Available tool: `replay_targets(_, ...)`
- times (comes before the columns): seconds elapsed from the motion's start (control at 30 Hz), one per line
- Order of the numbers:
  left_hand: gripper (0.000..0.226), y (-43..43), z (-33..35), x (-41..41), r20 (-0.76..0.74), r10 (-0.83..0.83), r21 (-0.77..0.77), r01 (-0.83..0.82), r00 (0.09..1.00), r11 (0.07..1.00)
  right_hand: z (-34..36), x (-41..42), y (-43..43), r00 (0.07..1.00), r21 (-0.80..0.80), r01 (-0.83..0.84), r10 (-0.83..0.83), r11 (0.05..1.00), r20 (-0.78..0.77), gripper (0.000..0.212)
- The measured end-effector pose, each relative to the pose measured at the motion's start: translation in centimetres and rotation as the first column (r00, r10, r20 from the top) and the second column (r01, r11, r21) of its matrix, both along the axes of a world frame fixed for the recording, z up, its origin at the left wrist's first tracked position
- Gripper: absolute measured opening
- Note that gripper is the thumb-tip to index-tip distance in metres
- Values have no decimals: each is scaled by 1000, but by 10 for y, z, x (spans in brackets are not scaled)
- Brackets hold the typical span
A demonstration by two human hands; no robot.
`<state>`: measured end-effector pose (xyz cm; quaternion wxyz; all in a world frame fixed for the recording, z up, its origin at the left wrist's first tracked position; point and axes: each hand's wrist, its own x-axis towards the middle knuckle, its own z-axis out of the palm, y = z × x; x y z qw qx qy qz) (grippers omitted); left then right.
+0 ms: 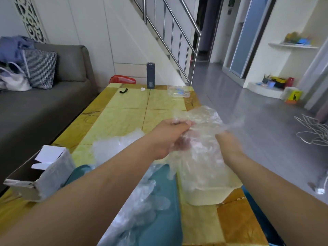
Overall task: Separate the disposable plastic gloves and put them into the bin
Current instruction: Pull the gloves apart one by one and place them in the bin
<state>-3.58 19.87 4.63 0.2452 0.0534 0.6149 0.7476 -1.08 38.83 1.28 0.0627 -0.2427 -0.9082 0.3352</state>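
readable text: none; every mark in view is too small or too blurred to make out
flask (pixel 150 75): dark grey, standing at the far end of the table (pixel 127 102); low on its side a small pale emblem with a line or two of tiny print beneath it, not legible
clear packet (pixel 178 91): lying near the table's far right corner; blue print shows on or through it, and its letters cannot be told
yellow box (pixel 293 97): on the floor (pixel 230 103) at the right; its yellow face bears a black silhouette figure, with no legible wording
wall panel (pixel 231 2): small and dark, high beside the doorway; its markings cannot be read
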Motion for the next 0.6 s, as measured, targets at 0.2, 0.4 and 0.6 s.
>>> replay_targets(0.2, 19, 50, -37, -32, -252, 18, -348, -108, 968, 931, 19, 18, 51, 988, -248, -141, 121, 959, -94, 19)
replay_targets(0.4, 15, 74, -53, -48, -386, -74, -641, -210, 920, 738, 23, 29, 52, 929, -33, -349, 341, 937, -144, 32)
replay_targets(0.6, 31, 90, -51, -38, -270, -70, -685, -140, 960, 715, 17, 39, 6, 804, 182, -585, 534, 791, 262, 56)
